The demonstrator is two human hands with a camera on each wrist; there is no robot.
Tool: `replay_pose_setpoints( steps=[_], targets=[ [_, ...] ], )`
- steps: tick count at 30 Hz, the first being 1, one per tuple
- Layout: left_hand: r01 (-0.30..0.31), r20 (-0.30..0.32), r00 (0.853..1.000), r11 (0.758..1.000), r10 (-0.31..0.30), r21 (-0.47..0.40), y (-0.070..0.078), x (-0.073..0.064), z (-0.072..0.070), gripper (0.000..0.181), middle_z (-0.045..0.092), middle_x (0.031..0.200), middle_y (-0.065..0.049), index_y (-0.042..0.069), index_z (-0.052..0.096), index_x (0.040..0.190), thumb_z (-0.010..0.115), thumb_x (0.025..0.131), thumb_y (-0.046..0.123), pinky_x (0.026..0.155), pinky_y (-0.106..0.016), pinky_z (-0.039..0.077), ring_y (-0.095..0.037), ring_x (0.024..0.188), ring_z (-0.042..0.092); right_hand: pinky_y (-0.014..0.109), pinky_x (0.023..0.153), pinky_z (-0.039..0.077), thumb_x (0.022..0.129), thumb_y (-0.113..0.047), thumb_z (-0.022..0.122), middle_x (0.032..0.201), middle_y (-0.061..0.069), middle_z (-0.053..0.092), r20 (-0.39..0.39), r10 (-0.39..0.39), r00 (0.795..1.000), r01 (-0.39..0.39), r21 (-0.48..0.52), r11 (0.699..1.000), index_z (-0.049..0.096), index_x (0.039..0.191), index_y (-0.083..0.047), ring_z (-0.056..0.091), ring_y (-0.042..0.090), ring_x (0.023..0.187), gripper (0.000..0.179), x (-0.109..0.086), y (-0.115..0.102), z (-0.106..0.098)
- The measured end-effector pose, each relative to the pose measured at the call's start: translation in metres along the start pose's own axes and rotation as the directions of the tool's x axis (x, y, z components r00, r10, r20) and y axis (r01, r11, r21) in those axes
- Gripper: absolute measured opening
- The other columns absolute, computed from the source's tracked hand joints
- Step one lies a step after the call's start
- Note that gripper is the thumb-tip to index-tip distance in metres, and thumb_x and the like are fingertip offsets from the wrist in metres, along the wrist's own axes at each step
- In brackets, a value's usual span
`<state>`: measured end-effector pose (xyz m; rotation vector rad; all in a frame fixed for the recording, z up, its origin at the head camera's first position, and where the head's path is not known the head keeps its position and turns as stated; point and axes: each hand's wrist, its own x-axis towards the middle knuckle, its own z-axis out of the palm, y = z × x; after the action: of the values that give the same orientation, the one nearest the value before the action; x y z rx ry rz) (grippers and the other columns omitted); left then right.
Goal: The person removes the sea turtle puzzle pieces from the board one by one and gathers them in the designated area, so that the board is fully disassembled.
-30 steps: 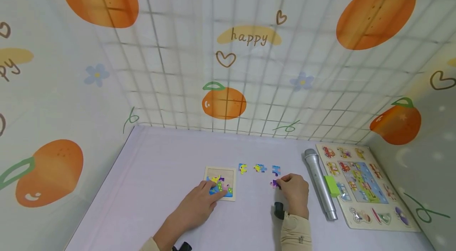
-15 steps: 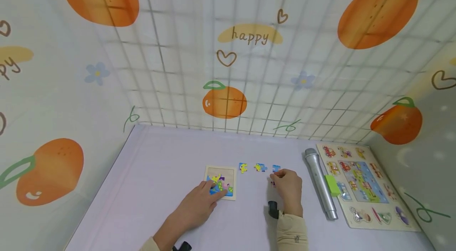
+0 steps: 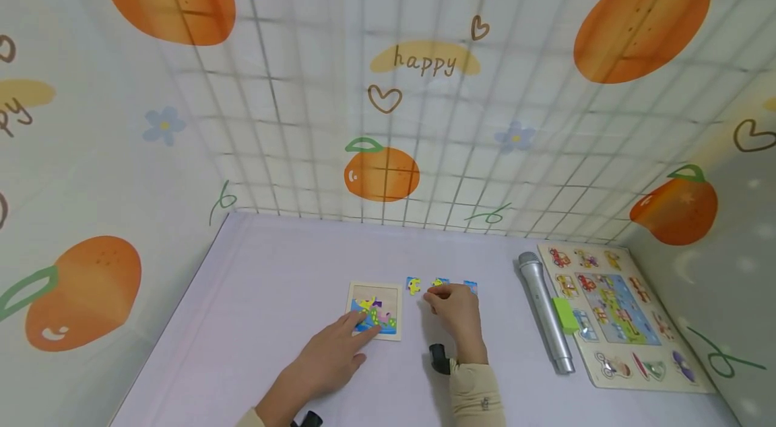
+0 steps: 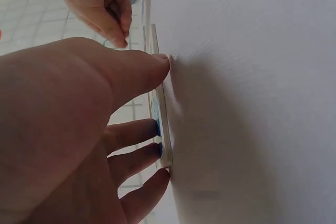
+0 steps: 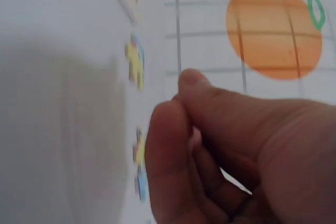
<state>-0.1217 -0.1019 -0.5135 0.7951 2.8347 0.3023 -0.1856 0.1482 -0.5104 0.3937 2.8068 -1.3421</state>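
Observation:
My left hand rests on a small square wooden puzzle board, its fingers extended over the near-left part of the picture. In the left wrist view its fingertips touch the board along its edge. My right hand is just right of the board, thumb and forefinger pinched together around a small puzzle piece that the fingers almost wholly hide. Loose pieces lie in a row behind it: a yellow-and-blue piece, a second piece partly covered by the hand, and a blue piece.
On the right lie a silver microphone, a bright green block and a larger picture puzzle board. A wire grid covered with printed cloth rises behind the white table.
My right hand has moved left, away from where the purple piece lay, toward the small board. My left hand stays on the board, its fingers shifting slightly.

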Motion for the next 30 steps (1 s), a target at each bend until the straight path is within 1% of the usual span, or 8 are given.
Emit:
replay_pose_setpoints(
  steps=[5,9,11,13,17,23,27,30],
  targets=[
    [0.009,0.028,1.000,1.000,-0.009,-0.005,0.001,-0.001,-0.003,0.052,0.043,0.159,-0.008,0.028,0.052,0.150,0.064,0.101,0.035,0.116,-0.046,0.045,-0.026,0.146,0.043,0.025,0.060,0.048,0.089,-0.018,0.079,0.075,0.001,0.072,0.083,-0.058,0.995,0.056,0.029,0.998,0.080,0.096,-0.009,0.062,0.012,0.067,0.012,-0.002,-0.010,0.017],
    [0.000,0.027,1.000,1.000,0.000,-0.004,0.000,-0.001,-0.005,0.052,0.044,0.157,-0.008,0.028,0.052,0.150,0.064,0.101,0.035,0.115,-0.046,0.046,-0.026,0.145,0.044,0.026,0.063,0.053,0.090,-0.017,0.078,0.083,0.003,0.075,0.150,-0.099,0.984,0.090,0.065,0.994,0.080,0.097,-0.008,0.064,0.013,0.070,0.012,-0.005,-0.018,0.029],
    [-0.006,0.024,1.000,1.000,0.006,-0.003,-0.001,-0.001,-0.006,0.051,0.045,0.157,-0.009,0.027,0.053,0.150,0.065,0.100,0.035,0.114,-0.046,0.047,-0.027,0.144,0.045,0.029,0.067,0.056,0.091,-0.017,0.078,0.088,0.005,0.076,0.179,-0.123,0.976,0.113,0.068,0.991,0.080,0.098,-0.008,0.066,0.013,0.075,0.012,-0.007,-0.022,0.035],
    [-0.008,0.024,1.000,1.000,0.008,-0.003,-0.001,-0.001,-0.006,0.051,0.045,0.156,-0.009,0.028,0.053,0.150,0.065,0.100,0.034,0.114,-0.046,0.047,-0.027,0.144,0.045,0.032,0.073,0.059,0.091,-0.017,0.077,0.094,0.005,0.077,0.203,-0.151,0.967,0.145,0.046,0.988,0.080,0.100,-0.009,0.068,0.015,0.082,0.012,-0.009,-0.026,0.040],
    [-0.020,0.013,1.000,1.000,0.020,-0.006,-0.001,-0.002,-0.006,0.050,0.046,0.155,-0.009,0.028,0.055,0.148,0.065,0.100,0.033,0.113,-0.047,0.048,-0.027,0.143,0.046,0.040,0.084,0.060,0.092,-0.015,0.075,0.101,0.006,0.078,0.225,-0.181,0.957,0.187,-0.003,0.982,0.080,0.103,-0.009,0.069,0.018,0.093,0.013,-0.012,-0.032,0.048],
    [-0.023,0.012,1.000,1.000,0.024,-0.017,-0.001,-0.002,-0.007,0.049,0.046,0.155,-0.009,0.027,0.055,0.148,0.065,0.100,0.033,0.112,-0.046,0.049,-0.027,0.143,0.045,0.044,0.088,0.060,0.095,-0.011,0.072,0.109,0.009,0.077,0.255,-0.200,0.946,0.213,-0.023,0.977,0.078,0.110,-0.007,0.069,0.021,0.100,0.018,-0.016,-0.039,0.054],
    [-0.022,0.016,1.000,0.999,0.022,-0.027,-0.002,-0.001,-0.007,0.049,0.046,0.155,-0.009,0.026,0.056,0.148,0.065,0.100,0.033,0.111,-0.047,0.049,-0.027,0.143,0.045,0.044,0.088,0.059,0.095,-0.008,0.069,0.111,0.010,0.077,0.278,-0.223,0.934,0.238,-0.021,0.971,0.077,0.113,-0.005,0.068,0.020,0.099,0.020,-0.017,-0.041,0.055],
    [-0.024,0.012,1.000,0.999,0.024,-0.026,-0.002,-0.001,-0.006,0.049,0.046,0.155,-0.009,0.026,0.056,0.148,0.066,0.100,0.033,0.111,-0.047,0.049,-0.027,0.143,0.045,0.040,0.083,0.058,0.095,-0.006,0.068,0.110,0.009,0.076,0.286,-0.232,0.930,0.245,-0.010,0.970,0.077,0.112,-0.005,0.065,0.018,0.093,0.020,-0.016,-0.041,0.057]
  ],
)
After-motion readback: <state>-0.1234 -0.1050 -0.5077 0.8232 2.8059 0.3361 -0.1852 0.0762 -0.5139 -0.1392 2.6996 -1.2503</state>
